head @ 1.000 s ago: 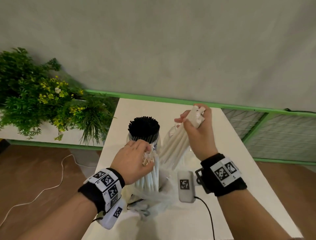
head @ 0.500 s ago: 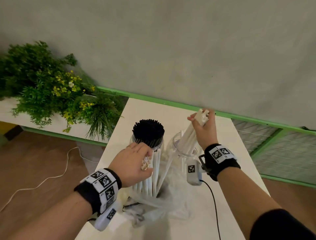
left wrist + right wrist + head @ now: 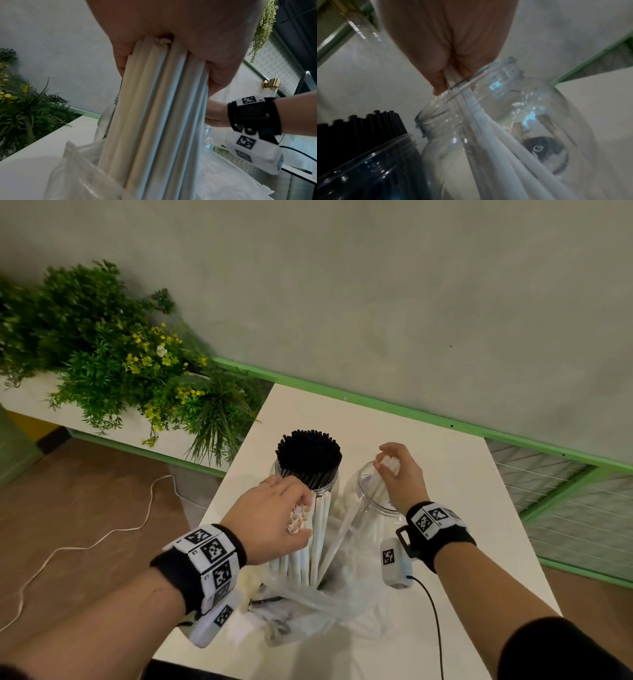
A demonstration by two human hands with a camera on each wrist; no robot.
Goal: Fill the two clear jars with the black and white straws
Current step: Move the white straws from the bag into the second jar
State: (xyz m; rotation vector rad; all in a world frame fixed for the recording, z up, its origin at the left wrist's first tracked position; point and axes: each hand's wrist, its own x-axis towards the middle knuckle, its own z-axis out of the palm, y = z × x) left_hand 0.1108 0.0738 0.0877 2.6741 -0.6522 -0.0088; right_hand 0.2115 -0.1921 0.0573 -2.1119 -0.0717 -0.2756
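Note:
A clear jar [image 3: 327, 491] packed with black straws [image 3: 308, 455] stands at the middle of the white table [image 3: 462, 474]. Right beside it stands a second clear jar [image 3: 363, 491]. My right hand [image 3: 385, 465] pinches a few white straws [image 3: 488, 135] by their tops, and their lower ends reach down inside this jar [image 3: 539, 108]. My left hand [image 3: 301, 520] grips the top of a bundle of white straws [image 3: 308, 549] standing upright in a clear plastic bag [image 3: 308, 607]. In the left wrist view the bundle [image 3: 154, 121] fills the middle.
A planter of green plants with yellow flowers [image 3: 120, 361] sits left of the table. A white cable [image 3: 85, 546] lies on the brown floor. A green rail [image 3: 411, 412] runs along the wall, with a mesh panel [image 3: 565, 498] to the right.
My right hand has come down from above the second jar, lowering its white straws into the jar mouth. My left hand has kept its hold on the bundle in the bag.

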